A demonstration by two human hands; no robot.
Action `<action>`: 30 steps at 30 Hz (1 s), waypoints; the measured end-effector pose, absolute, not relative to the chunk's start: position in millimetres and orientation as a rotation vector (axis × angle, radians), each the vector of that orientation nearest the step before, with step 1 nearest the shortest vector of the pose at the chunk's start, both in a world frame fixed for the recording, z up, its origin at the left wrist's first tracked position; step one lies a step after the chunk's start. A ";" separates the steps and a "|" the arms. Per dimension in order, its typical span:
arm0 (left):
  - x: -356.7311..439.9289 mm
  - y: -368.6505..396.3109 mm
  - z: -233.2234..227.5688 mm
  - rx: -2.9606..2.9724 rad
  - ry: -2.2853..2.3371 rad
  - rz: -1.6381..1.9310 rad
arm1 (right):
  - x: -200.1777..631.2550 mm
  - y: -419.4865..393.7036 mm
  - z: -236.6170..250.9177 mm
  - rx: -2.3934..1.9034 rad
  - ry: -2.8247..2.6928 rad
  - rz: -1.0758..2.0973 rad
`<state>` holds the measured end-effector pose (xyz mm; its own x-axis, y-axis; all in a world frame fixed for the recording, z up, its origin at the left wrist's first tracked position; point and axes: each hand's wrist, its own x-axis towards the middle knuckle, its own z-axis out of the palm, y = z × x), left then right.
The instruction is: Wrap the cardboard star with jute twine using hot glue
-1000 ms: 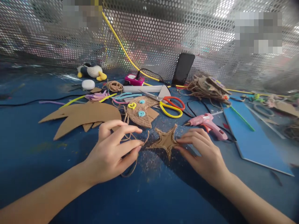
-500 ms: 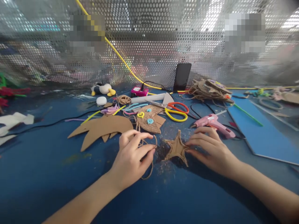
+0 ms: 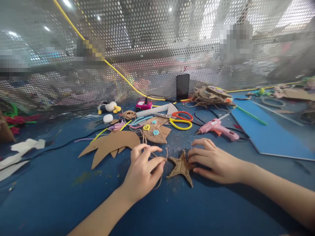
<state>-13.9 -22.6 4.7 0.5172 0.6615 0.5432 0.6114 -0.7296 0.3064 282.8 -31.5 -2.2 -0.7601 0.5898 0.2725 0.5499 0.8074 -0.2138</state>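
Jute twine point(image 3: 157, 164) is being pinched between the thumb and fingertips of the left hand point(image 3: 144, 172), which is closing lightly on the strand just at nine o'clock of the cardboard star point(image 3: 181, 167). The cord is looping down under the palm and running up toward the star's left point. The star is lying flat on the blue table point(image 3: 61, 196), its edge already looking wrapped in twine, with the two hands on either side of it. At its three o'clock the right hand point(image 3: 216, 160) is resting with fingers spread and nearly flat, the fingertips touching the star's right arms and pinning it down rather than gripping it.

The step in hand appears to be the winding of twine around the star's outline. The next move is probably calling for keeping the strand taut while laying it snug against the edge, with the star held from turning.

Further off, at twelve o'clock, a twine-covered piece point(image 3: 155, 130) is lying; at one o'clock sit scissors point(image 3: 180, 119) and, further right, a pink glue gun point(image 3: 218, 128).
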 end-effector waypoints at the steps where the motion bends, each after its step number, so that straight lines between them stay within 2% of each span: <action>1: -14.3 -21.9 5.0 2.685 1.126 1.003 | 282.5 -31.5 -1.5 -0.871 -2.664 0.187; 7: -15.4 -20.5 5.1 2.746 1.140 0.955 | 283.0 -35.4 3.5 -0.891 -2.644 0.227; 14: -17.7 -21.1 4.5 2.738 1.088 0.932 | 288.4 -31.2 1.8 -0.910 -2.535 -0.066; 17: -19.4 -21.3 5.3 2.720 1.080 0.913 | 298.7 -21.7 0.1 -1.139 -2.280 -0.291; 22: -20.8 -24.0 6.7 2.695 1.041 0.851 | 319.8 -8.3 0.6 -1.553 -1.909 -0.351; 27: -20.6 -26.0 5.3 2.713 0.997 0.864 | 337.8 -5.7 0.4 -2.035 -1.796 -0.516; 30: -19.3 -26.1 3.7 2.697 1.035 0.910 | 350.3 -2.6 -3.8 -2.302 -1.889 -0.398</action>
<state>-19.3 -26.1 3.7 0.5874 0.6405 0.4947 0.5727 -0.7609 0.3051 350.3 -2.6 -3.8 0.1784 0.9409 0.2878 0.9771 -0.2039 0.0609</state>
